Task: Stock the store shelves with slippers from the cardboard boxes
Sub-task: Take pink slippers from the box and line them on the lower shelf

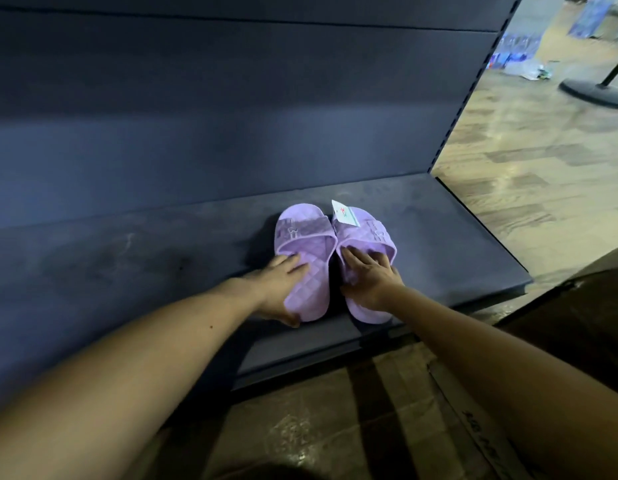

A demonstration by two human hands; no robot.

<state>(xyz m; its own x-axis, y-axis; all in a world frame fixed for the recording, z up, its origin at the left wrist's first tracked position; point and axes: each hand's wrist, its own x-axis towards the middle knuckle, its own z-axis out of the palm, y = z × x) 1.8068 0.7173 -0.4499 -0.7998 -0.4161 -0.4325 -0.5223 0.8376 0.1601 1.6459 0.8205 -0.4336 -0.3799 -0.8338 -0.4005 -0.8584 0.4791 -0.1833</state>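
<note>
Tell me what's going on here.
A person is setting a pair of lilac quilted rubber slippers on the dark grey bottom shelf. The left hand grips one slipper at its heel; the right hand holds the other, which carries a white paper tag. The two lie side by side, toes toward the back panel. Brown cardboard lies on the floor in front.

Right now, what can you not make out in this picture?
All in the head view:
- Print on the tag: too small and blurred.
- Heel of the right slipper: covered by the right hand.
- Cardboard box: cut off by the bottom edge.
- Things on the far floor: blurred.
</note>
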